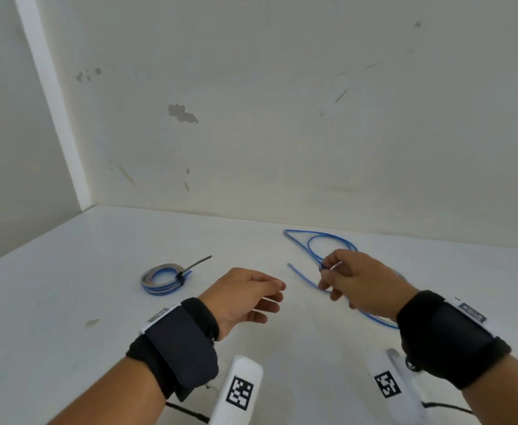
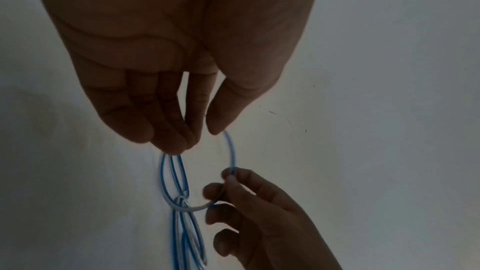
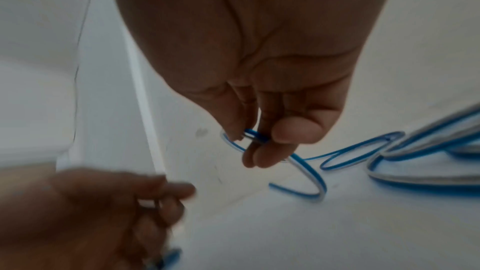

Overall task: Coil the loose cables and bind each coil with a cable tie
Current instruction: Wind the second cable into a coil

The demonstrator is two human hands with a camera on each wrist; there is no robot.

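While pinching the blue cable (image 1: 310, 240) in right hand (image 1: 359, 279), left hand (image 1: 245, 297) pinching it too, to shape a coil; bound coil (image 1: 162, 279) far left

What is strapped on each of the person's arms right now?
Both hands, left hand and right hand, are bare, with no gloves or sleeves. Each wrist carries a wide black band: left band, right band. A white mount sticks out below each, printed with a black-and-white square marker: left marker, right marker. Thin black cables trail from both mounts.
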